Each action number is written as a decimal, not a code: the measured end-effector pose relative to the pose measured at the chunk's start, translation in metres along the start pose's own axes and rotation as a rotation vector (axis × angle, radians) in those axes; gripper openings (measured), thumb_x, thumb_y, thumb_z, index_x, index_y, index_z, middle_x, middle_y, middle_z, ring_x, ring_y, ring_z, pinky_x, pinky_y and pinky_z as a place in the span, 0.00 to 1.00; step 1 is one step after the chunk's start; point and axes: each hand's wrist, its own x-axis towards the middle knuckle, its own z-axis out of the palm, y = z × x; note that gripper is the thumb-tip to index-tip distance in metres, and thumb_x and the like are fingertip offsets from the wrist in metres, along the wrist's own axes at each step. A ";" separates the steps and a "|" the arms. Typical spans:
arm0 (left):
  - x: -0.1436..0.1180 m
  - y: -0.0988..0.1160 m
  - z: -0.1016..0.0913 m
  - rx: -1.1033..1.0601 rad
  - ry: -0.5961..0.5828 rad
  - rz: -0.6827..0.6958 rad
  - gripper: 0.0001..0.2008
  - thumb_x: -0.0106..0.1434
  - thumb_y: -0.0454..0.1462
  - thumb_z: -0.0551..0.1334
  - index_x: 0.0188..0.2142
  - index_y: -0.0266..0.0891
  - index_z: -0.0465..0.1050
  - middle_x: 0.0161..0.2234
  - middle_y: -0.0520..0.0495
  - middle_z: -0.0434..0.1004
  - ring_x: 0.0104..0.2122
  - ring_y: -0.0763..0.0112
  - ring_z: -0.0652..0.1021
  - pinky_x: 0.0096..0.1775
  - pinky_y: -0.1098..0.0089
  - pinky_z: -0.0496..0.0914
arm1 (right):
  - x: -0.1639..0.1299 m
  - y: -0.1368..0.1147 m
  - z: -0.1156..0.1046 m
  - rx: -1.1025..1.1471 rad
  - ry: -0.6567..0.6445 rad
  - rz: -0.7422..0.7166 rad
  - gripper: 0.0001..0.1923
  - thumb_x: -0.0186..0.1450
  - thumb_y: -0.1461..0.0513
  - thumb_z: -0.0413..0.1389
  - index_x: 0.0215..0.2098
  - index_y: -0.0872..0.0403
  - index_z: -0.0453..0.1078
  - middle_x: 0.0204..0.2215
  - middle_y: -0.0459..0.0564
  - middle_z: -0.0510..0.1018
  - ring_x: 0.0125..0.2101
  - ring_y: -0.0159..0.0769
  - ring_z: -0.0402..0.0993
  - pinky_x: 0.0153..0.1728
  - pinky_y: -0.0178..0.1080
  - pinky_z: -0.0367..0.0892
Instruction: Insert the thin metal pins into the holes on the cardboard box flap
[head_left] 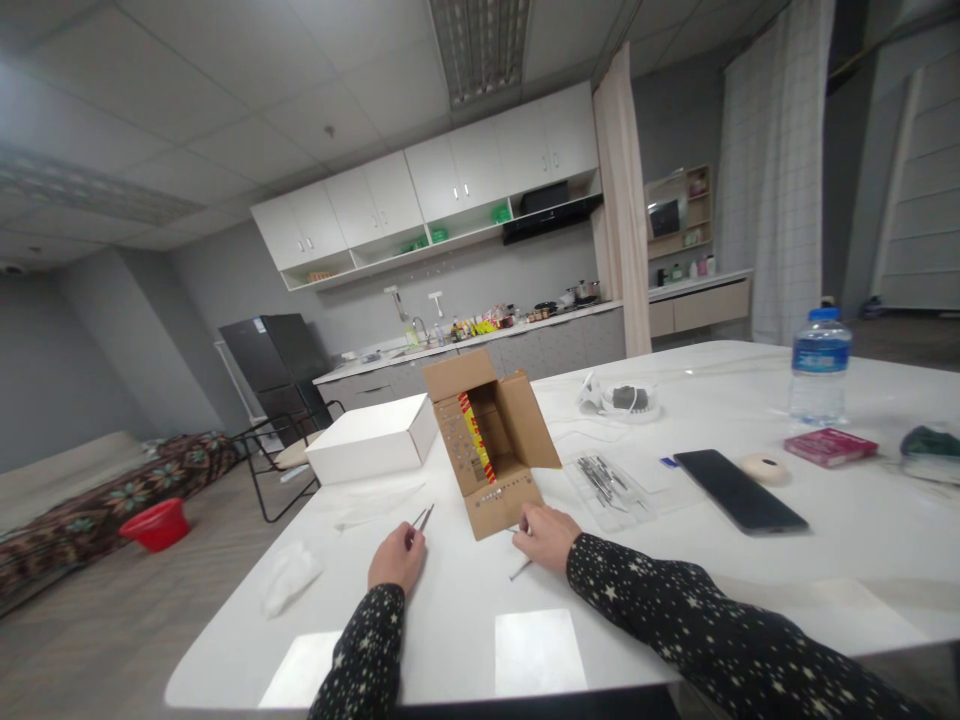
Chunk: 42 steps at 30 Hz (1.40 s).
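Dark tweezers (427, 517) are pinched in my left hand (397, 558), their tips pointing away from me over the white table. My right hand (547, 536) is closed beside the lower flap of an open cardboard box (484, 450); a thin tip pokes out at its fingers, too small to name. Under that hand a slim metal rod (519, 571) shows, and I cannot tell whether it is held or lying on the table. The box is tilted with its opening toward me. Small pieces dot its left and lower flaps, and red-yellow tape runs along one edge.
Right of the box lies a clear tray (606, 488) of slim metal tools. Beyond are a black phone (739, 490), a pink box (830, 447), a water bottle (820, 368) and a white device (626, 398). A white box (371, 437) and crumpled plastic (291, 577) sit left.
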 end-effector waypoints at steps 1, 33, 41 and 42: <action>0.000 0.000 0.000 0.000 -0.002 0.000 0.09 0.60 0.40 0.52 0.26 0.41 0.66 0.25 0.49 0.74 0.28 0.69 0.73 0.31 0.73 0.61 | 0.001 0.001 0.000 0.020 0.004 0.014 0.11 0.58 0.57 0.50 0.35 0.54 0.68 0.31 0.53 0.76 0.32 0.40 0.72 0.28 0.36 0.53; 0.001 -0.001 -0.003 0.016 -0.054 0.019 0.09 0.61 0.40 0.51 0.28 0.41 0.66 0.27 0.48 0.74 0.29 0.69 0.74 0.32 0.73 0.62 | 0.037 0.034 0.017 0.947 0.237 -0.010 0.06 0.52 0.65 0.52 0.29 0.55 0.61 0.17 0.38 0.68 0.14 0.27 0.65 0.16 0.30 0.61; -0.001 0.002 -0.004 0.017 -0.031 0.005 0.09 0.61 0.40 0.52 0.28 0.41 0.68 0.26 0.48 0.75 0.29 0.69 0.73 0.31 0.73 0.61 | 0.044 0.036 0.025 1.220 0.217 0.002 0.10 0.50 0.60 0.58 0.28 0.55 0.63 0.19 0.43 0.74 0.18 0.30 0.71 0.21 0.35 0.70; -0.001 0.002 -0.004 0.019 -0.027 0.005 0.09 0.61 0.39 0.52 0.28 0.41 0.68 0.26 0.48 0.75 0.29 0.69 0.73 0.31 0.73 0.61 | 0.045 0.035 0.025 1.243 0.212 0.008 0.11 0.50 0.60 0.59 0.28 0.55 0.63 0.20 0.44 0.75 0.19 0.31 0.71 0.21 0.35 0.71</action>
